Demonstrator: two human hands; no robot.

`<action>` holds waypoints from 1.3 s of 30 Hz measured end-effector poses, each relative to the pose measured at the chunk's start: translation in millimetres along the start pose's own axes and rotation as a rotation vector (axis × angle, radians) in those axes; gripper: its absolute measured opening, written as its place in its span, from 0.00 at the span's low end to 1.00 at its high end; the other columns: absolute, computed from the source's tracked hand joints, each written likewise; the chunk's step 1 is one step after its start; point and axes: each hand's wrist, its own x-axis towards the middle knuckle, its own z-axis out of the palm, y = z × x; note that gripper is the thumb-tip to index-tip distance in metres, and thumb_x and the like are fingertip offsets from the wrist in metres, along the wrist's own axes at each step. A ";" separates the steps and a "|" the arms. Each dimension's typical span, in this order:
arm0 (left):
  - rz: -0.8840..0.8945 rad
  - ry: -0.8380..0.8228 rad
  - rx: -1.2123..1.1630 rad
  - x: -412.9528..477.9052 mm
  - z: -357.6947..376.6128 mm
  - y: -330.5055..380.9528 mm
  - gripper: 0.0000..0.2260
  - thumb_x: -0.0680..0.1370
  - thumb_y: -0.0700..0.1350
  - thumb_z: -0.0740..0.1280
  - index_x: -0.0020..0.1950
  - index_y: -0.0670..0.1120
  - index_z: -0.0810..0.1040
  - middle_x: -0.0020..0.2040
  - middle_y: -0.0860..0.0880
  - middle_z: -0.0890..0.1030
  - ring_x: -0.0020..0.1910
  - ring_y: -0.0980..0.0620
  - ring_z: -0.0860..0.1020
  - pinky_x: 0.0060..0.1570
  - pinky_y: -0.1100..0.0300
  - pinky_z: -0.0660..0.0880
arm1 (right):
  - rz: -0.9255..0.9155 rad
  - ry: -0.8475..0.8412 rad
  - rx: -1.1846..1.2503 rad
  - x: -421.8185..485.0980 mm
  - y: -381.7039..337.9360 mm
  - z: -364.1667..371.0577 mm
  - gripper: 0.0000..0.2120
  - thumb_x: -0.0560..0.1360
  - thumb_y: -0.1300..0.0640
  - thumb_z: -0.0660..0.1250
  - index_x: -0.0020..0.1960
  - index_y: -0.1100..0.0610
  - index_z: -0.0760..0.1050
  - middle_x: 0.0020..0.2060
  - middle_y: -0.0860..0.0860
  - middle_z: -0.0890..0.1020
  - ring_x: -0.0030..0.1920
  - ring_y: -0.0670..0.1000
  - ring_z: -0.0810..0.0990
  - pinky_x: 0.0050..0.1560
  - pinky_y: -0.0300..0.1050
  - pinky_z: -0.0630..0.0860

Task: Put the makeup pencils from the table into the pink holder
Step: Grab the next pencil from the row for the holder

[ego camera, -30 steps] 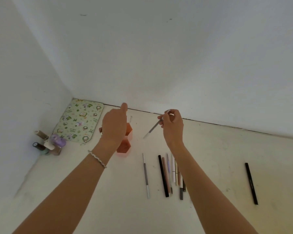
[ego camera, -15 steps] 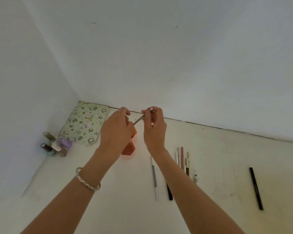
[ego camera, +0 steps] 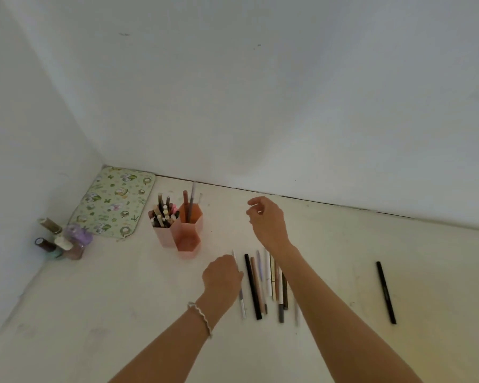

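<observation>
— So, any bare room on the table [ego camera: 122,299]?
— Plenty toward the near left; walls close the far corner.
— Hands?
— The left hand [ego camera: 223,277] curls on the silver pencil [ego camera: 241,298] (grip unclear); the right hand [ego camera: 266,219] hangs loosely open, empty, right of the pink holder [ego camera: 190,230].

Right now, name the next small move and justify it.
Probably close the left hand on the silver pencil and lift it. That hand is already at the pencil, the right hand hangs open and empty, and the pink holder has room.
</observation>
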 end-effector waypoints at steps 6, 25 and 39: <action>0.008 0.059 -0.091 7.4 0.9 -4.2 0.08 0.78 0.47 0.64 0.54 0.44 0.76 0.54 0.47 0.80 0.52 0.46 0.79 0.42 0.59 0.70 | 0.108 -0.249 -0.483 -13.2 44.6 -5.9 0.09 0.73 0.60 0.65 0.45 0.65 0.80 0.43 0.58 0.82 0.45 0.56 0.82 0.48 0.47 0.78; 0.521 0.818 -0.897 -19.3 -146.7 4.6 0.31 0.77 0.38 0.69 0.75 0.56 0.61 0.45 0.57 0.77 0.39 0.55 0.81 0.35 0.66 0.79 | 0.058 0.107 -0.258 -13.4 33.4 14.0 0.09 0.72 0.55 0.64 0.36 0.57 0.71 0.30 0.48 0.75 0.34 0.52 0.75 0.36 0.44 0.70; 0.148 0.687 -0.113 36.3 -143.2 -47.4 0.08 0.82 0.44 0.64 0.60 0.46 0.69 0.46 0.46 0.80 0.46 0.46 0.79 0.45 0.50 0.79 | -0.355 0.376 0.404 -7.3 -45.5 8.9 0.03 0.79 0.57 0.60 0.52 0.54 0.71 0.42 0.47 0.80 0.41 0.46 0.78 0.43 0.36 0.74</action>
